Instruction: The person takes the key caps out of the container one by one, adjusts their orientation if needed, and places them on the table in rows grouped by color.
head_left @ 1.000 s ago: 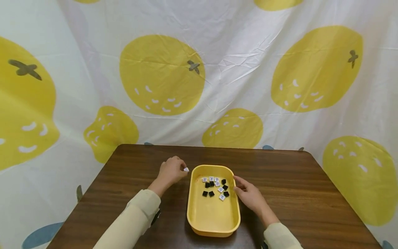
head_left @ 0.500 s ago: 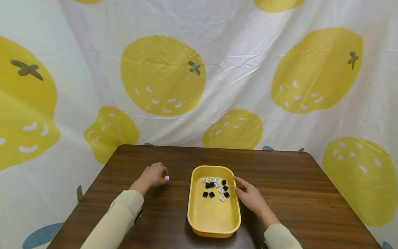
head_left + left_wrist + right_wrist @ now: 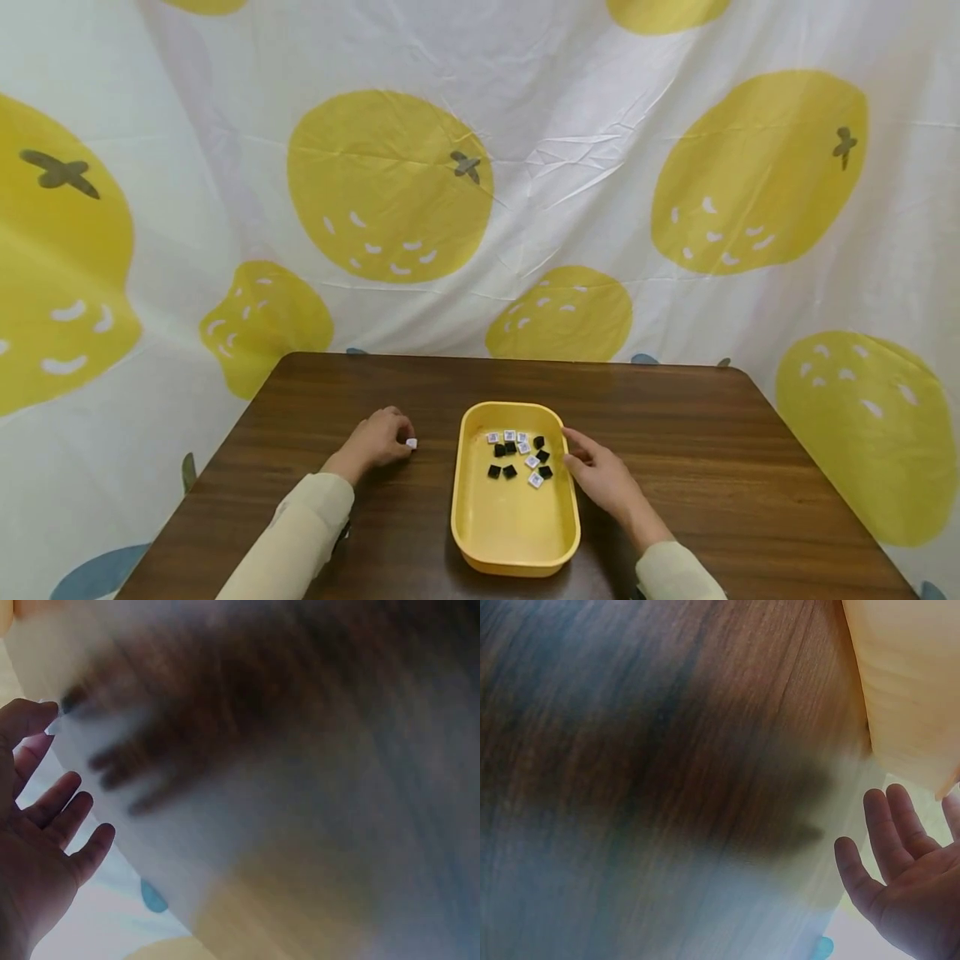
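My left hand pinches a small white block between thumb and forefinger, low over the table left of a yellow tray. In the left wrist view the block's pale edge shows at the fingertips, while the other fingers are spread and loosely bent. My right hand is at the tray's right side, its forefinger and thumb at the rim and the remaining fingers relaxed below. Inside the tray's far half lie several white square blocks with dark markings, mixed with several black blocks.
The dark wood table carries the tray near its middle. Behind its far edge hangs a white cloth printed with yellow lemons.
My left hand has moved left and nearer, away from the tray, carrying the white block, then slightly right and lower. My right hand and the tray blocks have stayed put.
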